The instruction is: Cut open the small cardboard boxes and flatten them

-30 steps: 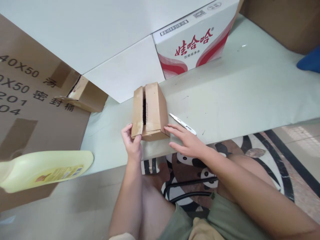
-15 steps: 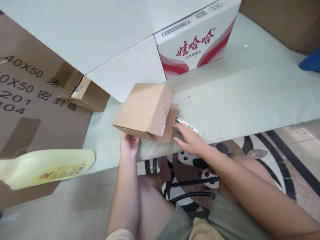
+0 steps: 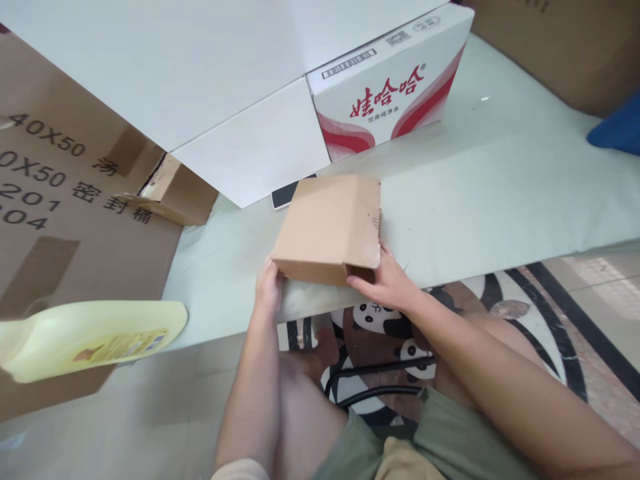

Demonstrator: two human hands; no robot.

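A small brown cardboard box [image 3: 325, 223] is between my hands near the table's front edge, with an open gap at its near right corner. My left hand [image 3: 270, 287] grips its near left corner, and most of those fingers are behind the cardboard. On the opposite side, my right hand [image 3: 393, 280] holds the right end, its thumb across the gap and its fingers partly hidden. From behind the box's far left edge sticks out a flat dark object with a pale rim [image 3: 287, 195]; the box covers the rest of it.
A large white carton [image 3: 250, 147] and a red-and-white carton [image 3: 385, 107] stand behind on the pale green table cover [image 3: 500, 180]. At left are a large printed carton [image 3: 75, 173], a smaller brown box [image 3: 187, 190] and a pale yellow bottle [image 3: 100, 333]. Something blue [image 3: 617, 130] shows at right.
The cardboard box has moved right and turned slightly. My right hand has closed on its right end. The pale-rimmed strip beside that hand is out of sight; a dark flat object shows behind the box.
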